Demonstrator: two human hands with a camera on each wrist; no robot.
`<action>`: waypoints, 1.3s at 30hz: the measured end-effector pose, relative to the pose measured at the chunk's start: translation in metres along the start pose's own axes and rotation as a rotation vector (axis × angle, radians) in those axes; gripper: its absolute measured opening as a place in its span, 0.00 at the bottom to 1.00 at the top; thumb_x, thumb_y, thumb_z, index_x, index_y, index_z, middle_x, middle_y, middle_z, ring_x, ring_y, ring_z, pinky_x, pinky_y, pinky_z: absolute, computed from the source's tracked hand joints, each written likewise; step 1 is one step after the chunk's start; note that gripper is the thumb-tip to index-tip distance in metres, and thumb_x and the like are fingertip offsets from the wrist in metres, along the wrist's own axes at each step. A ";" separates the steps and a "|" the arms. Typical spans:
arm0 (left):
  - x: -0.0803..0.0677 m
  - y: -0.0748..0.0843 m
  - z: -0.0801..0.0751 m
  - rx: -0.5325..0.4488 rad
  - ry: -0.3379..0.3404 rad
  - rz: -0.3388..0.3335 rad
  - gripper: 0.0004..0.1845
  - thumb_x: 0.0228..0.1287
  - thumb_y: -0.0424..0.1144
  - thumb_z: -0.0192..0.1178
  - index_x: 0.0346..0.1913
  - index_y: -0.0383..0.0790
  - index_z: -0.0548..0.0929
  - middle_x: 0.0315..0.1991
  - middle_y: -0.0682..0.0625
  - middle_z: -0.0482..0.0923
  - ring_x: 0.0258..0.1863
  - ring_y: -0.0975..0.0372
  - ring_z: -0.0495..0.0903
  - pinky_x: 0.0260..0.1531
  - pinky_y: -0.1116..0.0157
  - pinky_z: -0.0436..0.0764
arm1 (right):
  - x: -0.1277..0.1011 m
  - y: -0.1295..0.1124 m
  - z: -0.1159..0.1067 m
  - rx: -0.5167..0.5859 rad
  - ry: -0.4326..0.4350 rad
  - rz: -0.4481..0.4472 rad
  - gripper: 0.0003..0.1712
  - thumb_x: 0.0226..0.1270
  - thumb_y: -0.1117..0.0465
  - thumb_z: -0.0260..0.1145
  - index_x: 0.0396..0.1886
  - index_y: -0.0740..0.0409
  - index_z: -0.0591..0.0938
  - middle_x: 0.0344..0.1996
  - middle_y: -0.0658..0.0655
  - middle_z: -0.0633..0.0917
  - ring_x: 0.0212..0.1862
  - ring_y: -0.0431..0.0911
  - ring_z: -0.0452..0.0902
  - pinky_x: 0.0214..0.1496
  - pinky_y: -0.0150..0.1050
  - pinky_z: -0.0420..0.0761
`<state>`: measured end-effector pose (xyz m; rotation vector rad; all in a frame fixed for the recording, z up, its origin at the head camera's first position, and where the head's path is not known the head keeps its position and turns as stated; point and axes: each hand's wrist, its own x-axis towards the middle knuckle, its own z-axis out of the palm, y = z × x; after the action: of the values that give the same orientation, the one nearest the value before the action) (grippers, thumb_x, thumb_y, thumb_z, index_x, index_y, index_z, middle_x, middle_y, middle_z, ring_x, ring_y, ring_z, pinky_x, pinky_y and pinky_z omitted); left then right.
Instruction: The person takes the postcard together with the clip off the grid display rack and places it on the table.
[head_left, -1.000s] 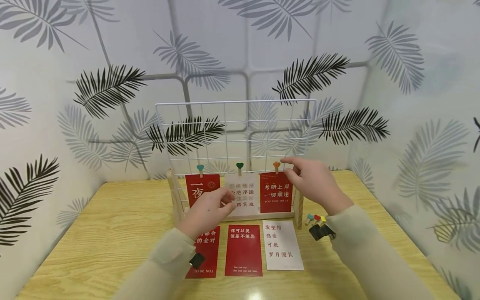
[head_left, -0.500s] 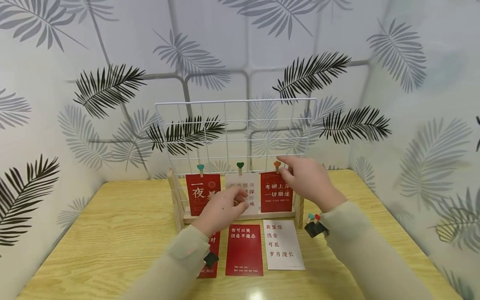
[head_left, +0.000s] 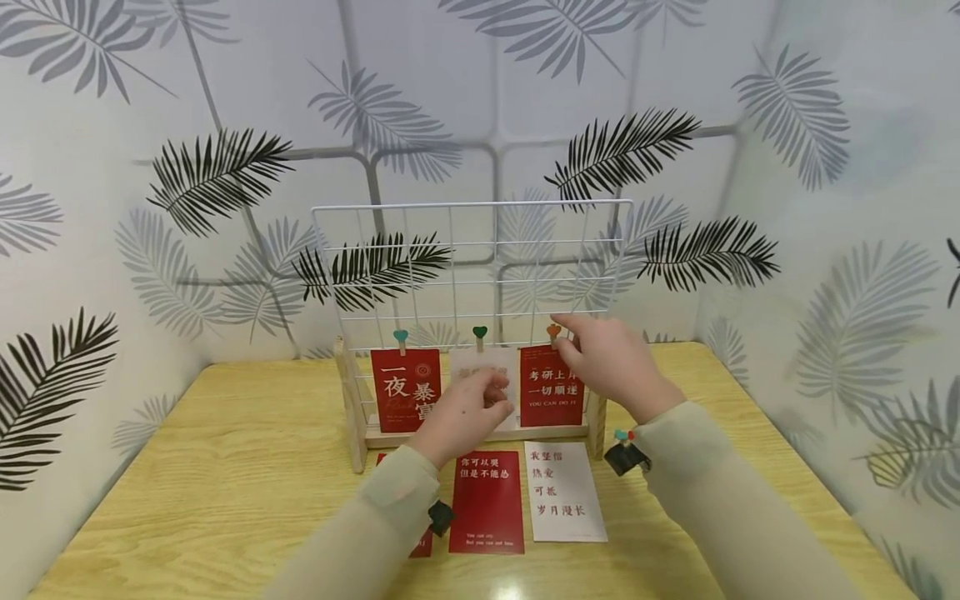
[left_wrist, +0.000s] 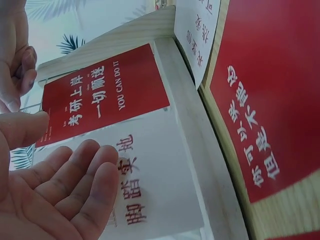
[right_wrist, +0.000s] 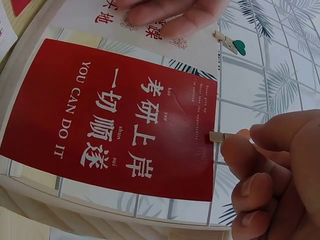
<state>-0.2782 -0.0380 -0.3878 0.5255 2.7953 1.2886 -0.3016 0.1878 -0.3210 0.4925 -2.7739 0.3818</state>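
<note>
A red card (head_left: 551,404) with white lettering hangs on the white wire grid (head_left: 472,204) at its lower right. The thumb and index finger of my right hand (head_left: 618,362) pinch the orange heart-topped wooden clip (right_wrist: 216,136) at that card's top edge. My left hand (head_left: 467,415), fingers loosely bent and holding nothing, hovers before the middle white card (left_wrist: 155,190), covering part of it in the head view. A green heart clip (head_left: 480,332) tops the white card. Left of it, another red card (head_left: 393,400) hangs from a teal heart clip (head_left: 401,336).
On the wooden table (head_left: 225,467) before the rack lie a red card (head_left: 486,512), a white card (head_left: 566,500) and another red card (head_left: 423,546), mostly behind my left sleeve. Small heart clips (head_left: 622,436) lie by the right wrist. A wooden base (head_left: 555,432) holds the grid.
My left hand has moved right, from the left red card to the middle white card. My right hand has shifted slightly left and now pinches the orange clip.
</note>
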 end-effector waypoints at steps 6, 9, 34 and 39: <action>0.007 0.002 0.006 -0.011 0.012 0.026 0.21 0.72 0.46 0.61 0.64 0.45 0.78 0.50 0.52 0.83 0.48 0.58 0.81 0.51 0.56 0.81 | 0.003 -0.002 0.004 -0.039 0.042 -0.003 0.23 0.77 0.53 0.58 0.68 0.51 0.78 0.22 0.53 0.81 0.16 0.44 0.64 0.17 0.39 0.66; 0.009 0.003 0.009 -0.025 0.011 0.015 0.21 0.72 0.46 0.61 0.65 0.45 0.77 0.51 0.51 0.83 0.49 0.58 0.82 0.51 0.56 0.82 | 0.004 -0.004 0.007 -0.050 0.053 0.001 0.23 0.78 0.53 0.58 0.68 0.51 0.78 0.17 0.51 0.77 0.15 0.44 0.64 0.15 0.38 0.65; 0.021 0.005 0.036 -0.031 0.150 -0.007 0.10 0.74 0.40 0.60 0.54 0.46 0.79 0.42 0.56 0.80 0.41 0.62 0.79 0.46 0.61 0.81 | 0.005 -0.004 0.018 -0.090 0.242 -0.037 0.14 0.74 0.55 0.65 0.55 0.50 0.86 0.35 0.53 0.90 0.19 0.47 0.73 0.16 0.40 0.71; 0.023 0.004 0.036 -0.023 0.162 -0.002 0.05 0.75 0.39 0.59 0.49 0.48 0.79 0.39 0.57 0.78 0.37 0.63 0.77 0.41 0.64 0.80 | 0.005 -0.003 0.019 -0.074 0.271 -0.049 0.12 0.73 0.56 0.66 0.52 0.50 0.87 0.36 0.53 0.90 0.21 0.48 0.77 0.17 0.42 0.73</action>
<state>-0.2926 -0.0019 -0.4055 0.4351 2.9035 1.4232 -0.3095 0.1778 -0.3364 0.4532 -2.4999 0.3088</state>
